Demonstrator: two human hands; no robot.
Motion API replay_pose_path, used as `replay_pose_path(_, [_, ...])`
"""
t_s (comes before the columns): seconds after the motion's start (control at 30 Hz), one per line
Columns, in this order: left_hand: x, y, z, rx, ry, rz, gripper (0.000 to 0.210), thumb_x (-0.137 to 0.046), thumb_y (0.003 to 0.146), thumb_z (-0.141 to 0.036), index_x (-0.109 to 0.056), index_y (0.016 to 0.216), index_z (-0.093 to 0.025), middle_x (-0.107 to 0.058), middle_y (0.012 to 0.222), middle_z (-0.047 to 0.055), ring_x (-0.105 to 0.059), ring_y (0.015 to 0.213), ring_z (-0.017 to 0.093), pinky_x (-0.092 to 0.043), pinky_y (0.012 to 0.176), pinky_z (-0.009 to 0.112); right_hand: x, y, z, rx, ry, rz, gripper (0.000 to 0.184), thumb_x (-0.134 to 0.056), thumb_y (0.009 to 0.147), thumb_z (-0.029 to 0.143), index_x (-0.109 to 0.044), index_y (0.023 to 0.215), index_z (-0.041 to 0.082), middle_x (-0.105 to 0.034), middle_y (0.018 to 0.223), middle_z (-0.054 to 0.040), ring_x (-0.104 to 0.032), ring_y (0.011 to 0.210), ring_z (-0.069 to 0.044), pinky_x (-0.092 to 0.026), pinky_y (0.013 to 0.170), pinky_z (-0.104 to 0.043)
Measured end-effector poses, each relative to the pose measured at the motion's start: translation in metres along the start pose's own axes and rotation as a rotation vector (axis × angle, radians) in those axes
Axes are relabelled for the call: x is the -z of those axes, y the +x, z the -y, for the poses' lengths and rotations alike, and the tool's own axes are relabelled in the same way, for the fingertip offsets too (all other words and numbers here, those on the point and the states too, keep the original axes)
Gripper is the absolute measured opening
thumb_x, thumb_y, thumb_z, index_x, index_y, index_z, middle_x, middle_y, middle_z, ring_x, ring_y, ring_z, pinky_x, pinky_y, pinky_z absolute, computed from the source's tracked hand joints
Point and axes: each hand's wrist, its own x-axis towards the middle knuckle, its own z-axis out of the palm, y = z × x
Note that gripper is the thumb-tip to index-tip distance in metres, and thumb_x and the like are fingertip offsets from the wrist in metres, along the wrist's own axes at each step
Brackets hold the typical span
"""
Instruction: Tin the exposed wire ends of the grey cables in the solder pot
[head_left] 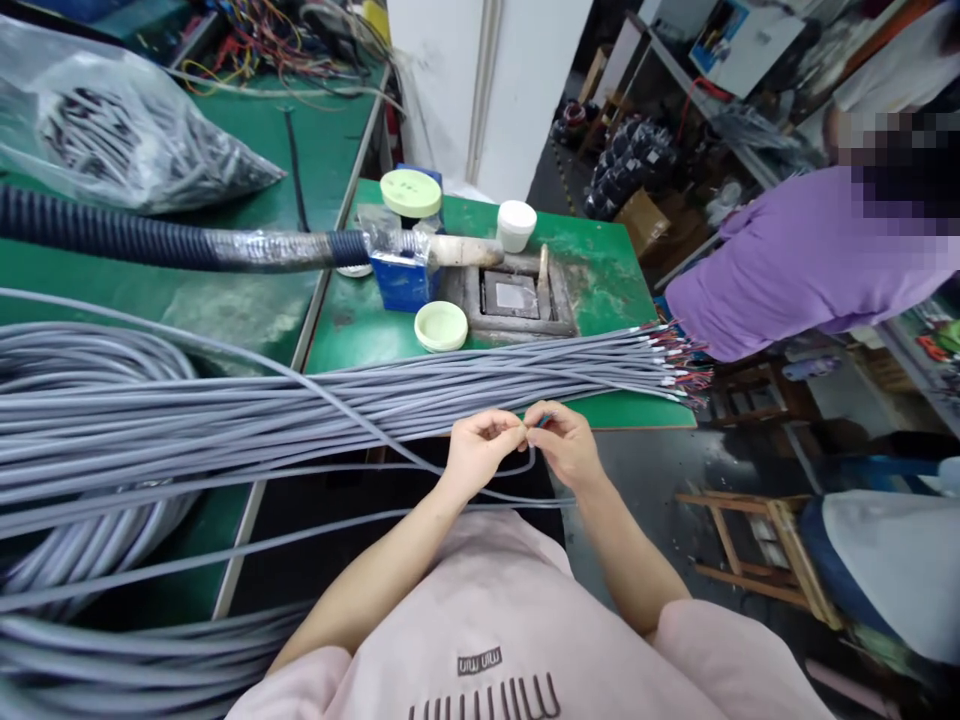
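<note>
Pale pink short-sleeved shirt point(517, 590); dark lettered patch point(479, 661); dark vertical bars point(504, 700); bare hands point(480, 455).

The shirt point(517, 600) bears a dark label point(480, 661) reading "min min", while handwriting on the lid point(411, 192) is too faint to read.

Left hand point(480, 447) and right hand point(568, 447) pinched close together, fingers point(491, 418) curled; forearms point(401, 545) angled inward from near left and near right.
</note>
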Motion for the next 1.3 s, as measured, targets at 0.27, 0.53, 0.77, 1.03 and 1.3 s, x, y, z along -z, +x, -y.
replay_pose_path(0.27, [0.004,0.001,-0.008,0.027,-0.060,-0.023,0.013,-0.074,0.063,-0.025,-0.066,0.063,-0.015,-0.064,0.053,0.000,-0.058,0.050,0.010,-0.047,0.051,0.022,-0.008,0.004,0.012,0.127,-0.248,-0.008,0.004,-0.068,0.076,0.025,-0.068,0.076,0.021,-0.064,0.069,0.0009,-0.062,0.061,-0.013,-0.053,0.058,-0.026])
replay_pose_path(0.53, [0.006,0.000,-0.015,-0.070,-0.022,-0.060,0.018,-0.072,0.070,-0.032,-0.068,0.073,-0.015,-0.066,0.060,0.001,-0.060,0.052,0.012,-0.049,0.054,0.026,-0.018,0.012,0.029,0.045,-0.383,-0.004,0.014,-0.063,0.079,0.031,-0.061,0.073,0.018,-0.057,0.056,0.0036,-0.049,0.041,-0.007,-0.041,0.041,-0.021])
replay_pose_path(0.77, [0.043,0.014,-0.031,-0.595,0.835,-0.245,0.021,-0.062,0.081,-0.030,-0.066,0.099,-0.019,-0.071,0.087,0.004,-0.062,0.081,0.018,-0.046,0.079,0.035,-0.029,0.067,0.084,0.037,-0.603,0.039,0.019,-0.067,0.073,0.032,-0.061,0.069,0.015,-0.056,0.049,0.0031,-0.044,0.038,-0.006,-0.031,0.037,-0.019])
replay_pose_path(1.03, [0.056,0.025,-0.018,-0.644,1.284,-0.262,0.020,-0.054,0.088,-0.033,-0.065,0.098,-0.021,-0.071,0.093,0.006,-0.059,0.091,0.022,-0.036,0.082,0.038,-0.062,0.165,0.085,0.137,-0.842,0.222,0.016,-0.063,0.068,0.027,-0.057,0.059,0.015,-0.054,0.048,0.0029,-0.048,0.044,-0.008,-0.034,0.045,-0.020])
replay_pose_path(1.3, [0.056,0.026,-0.013,-0.687,1.306,-0.265,0.020,-0.052,0.088,-0.028,-0.066,0.099,-0.020,-0.070,0.090,0.007,-0.057,0.089,0.021,-0.035,0.081,0.038,-0.077,0.202,0.058,0.178,-1.268,0.341,0.009,-0.056,0.064,0.014,-0.064,0.060,0.013,-0.056,0.051,0.0019,-0.048,0.055,-0.010,-0.032,0.054,-0.023])
